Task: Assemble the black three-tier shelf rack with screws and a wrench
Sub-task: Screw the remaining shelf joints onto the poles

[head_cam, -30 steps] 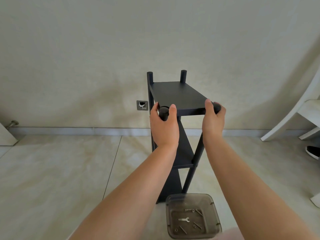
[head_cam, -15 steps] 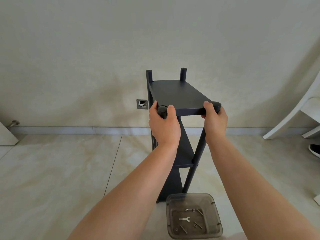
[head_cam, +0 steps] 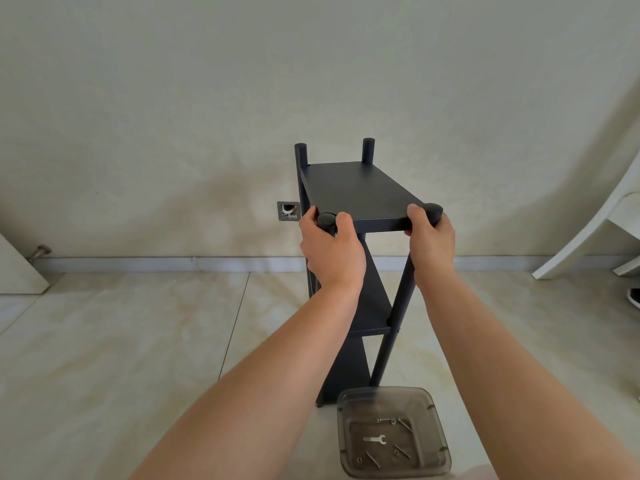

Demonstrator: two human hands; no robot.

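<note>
The black three-tier shelf rack (head_cam: 356,188) stands upright on the tiled floor in front of the wall. My left hand (head_cam: 330,249) grips the top of its near left post. My right hand (head_cam: 431,242) grips the top of its near right post at the shelf's corner. Close to me on the floor sits a smoky clear plastic box (head_cam: 433,407). Inside it lie a small silver wrench (head_cam: 374,439) and several loose screws (head_cam: 401,451).
A white chair (head_cam: 588,237) stands at the right against the wall, with a dark shoe (head_cam: 633,297) beside it. A small open metal wall box (head_cam: 288,211) is left of the rack. A white panel (head_cam: 17,268) leans at the far left.
Both hands keep the same grip on the rack's near posts. The rack and hands have shifted only slightly in view.
</note>
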